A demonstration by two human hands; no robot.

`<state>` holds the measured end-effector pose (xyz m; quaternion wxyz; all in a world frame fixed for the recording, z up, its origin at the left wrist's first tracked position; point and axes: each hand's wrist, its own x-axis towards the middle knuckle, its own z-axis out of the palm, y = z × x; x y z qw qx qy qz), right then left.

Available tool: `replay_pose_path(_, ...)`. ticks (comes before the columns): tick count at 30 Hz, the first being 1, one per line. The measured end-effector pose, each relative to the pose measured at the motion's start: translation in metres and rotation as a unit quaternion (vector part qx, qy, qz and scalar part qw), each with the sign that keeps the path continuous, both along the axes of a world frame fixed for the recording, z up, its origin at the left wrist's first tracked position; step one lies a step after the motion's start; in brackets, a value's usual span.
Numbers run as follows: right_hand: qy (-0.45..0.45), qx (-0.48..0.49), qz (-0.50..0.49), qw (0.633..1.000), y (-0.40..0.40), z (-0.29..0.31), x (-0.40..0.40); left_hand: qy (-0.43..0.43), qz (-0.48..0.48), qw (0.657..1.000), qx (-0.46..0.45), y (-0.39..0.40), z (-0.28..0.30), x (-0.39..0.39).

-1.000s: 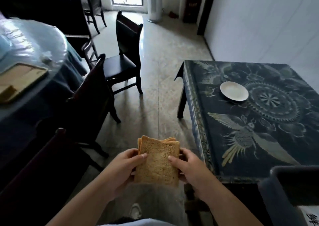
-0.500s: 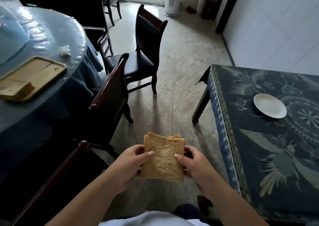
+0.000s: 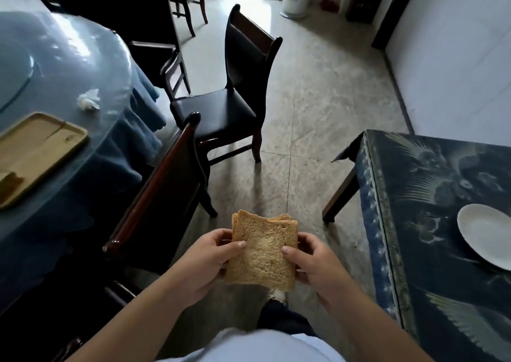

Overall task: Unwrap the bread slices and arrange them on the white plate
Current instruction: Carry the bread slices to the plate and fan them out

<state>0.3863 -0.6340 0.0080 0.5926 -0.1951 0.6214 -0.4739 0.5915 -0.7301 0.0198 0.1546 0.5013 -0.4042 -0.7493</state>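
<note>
A stack of brown bread slices (image 3: 264,254) stands upright in front of my body, over the floor. My left hand (image 3: 203,262) grips its left edge with the thumb across the front slice. My right hand (image 3: 312,262) grips the right edge the same way. No wrapper shows on the slices. The white plate (image 3: 486,237) lies bare on the dark blue patterned table (image 3: 414,251) at the right, well apart from the bread.
A round table with a blue cloth (image 3: 63,85) at left carries a wooden tray (image 3: 36,151) and a crumpled tissue (image 3: 88,99). Dark chairs (image 3: 237,96) stand between it and me. Tiled floor (image 3: 326,107) runs ahead; a white wall (image 3: 453,52) is at right.
My view has swung left, so the patterned table and plate slid toward the right edge and the round table came further in. Both hands keep the same hold on the bread.
</note>
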Motion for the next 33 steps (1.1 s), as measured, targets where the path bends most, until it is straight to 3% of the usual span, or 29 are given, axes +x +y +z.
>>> replay_pose_path(6, 0.019, -0.007, 0.044, 0.999, -0.095, 0.007, -0.067, -0.006, 0.029, 0.999, -0.015, -0.077, 0.013, -0.068)
replay_pose_path(12, 0.033, -0.008, 0.003, 0.999, -0.172, -0.003, -0.102, 0.0, 0.029, 0.999, -0.018, -0.154, 0.019, -0.112)
replay_pose_path(23, 0.048, 0.014, -0.175, 0.983, -0.26, -0.004, -0.128, 0.013, -0.169, 0.986, 0.001, -0.32, 0.0, -0.187)
replay_pose_path(28, 0.097, 0.049, -0.308, 0.945, -0.243, 0.007, -0.139, 0.014, -0.338, 0.941, -0.002, -0.345, -0.002, -0.258)
replay_pose_path(33, 0.088, 0.082, -0.481, 0.868, -0.192, 0.011, -0.133, 0.014, -0.516, 0.856, 0.0, -0.31, -0.002, -0.331)
